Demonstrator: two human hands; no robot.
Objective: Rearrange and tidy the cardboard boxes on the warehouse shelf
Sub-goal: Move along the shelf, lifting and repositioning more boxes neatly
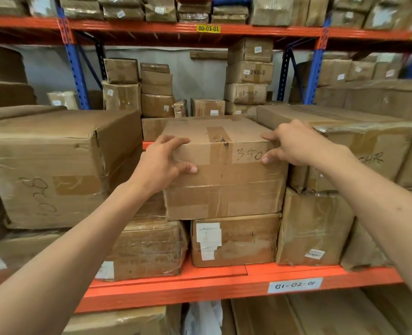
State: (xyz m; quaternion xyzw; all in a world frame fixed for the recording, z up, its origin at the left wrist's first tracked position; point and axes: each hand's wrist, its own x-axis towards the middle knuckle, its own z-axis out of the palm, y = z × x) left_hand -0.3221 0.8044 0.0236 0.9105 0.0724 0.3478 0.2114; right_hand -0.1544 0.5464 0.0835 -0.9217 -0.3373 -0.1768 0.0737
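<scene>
A taped cardboard box (224,184) with "350" handwritten on its front sits in the middle of the orange shelf (224,284), on top of two lower boxes. My left hand (161,163) grips its upper left front corner, fingers over the top edge and thumb on the front face. My right hand (294,143) grips the upper right front corner the same way. The box sticks out forward of the lower box with white labels (234,240) beneath it. A plastic-wrapped box (149,247) lies under its left side.
A large box (50,165) stands close on the left and a long wrapped box (359,151) on the right, resting on another box (313,228). Stacks of smaller boxes (248,73) fill the back. Blue uprights (77,68) and an upper orange beam (200,30) frame the bay.
</scene>
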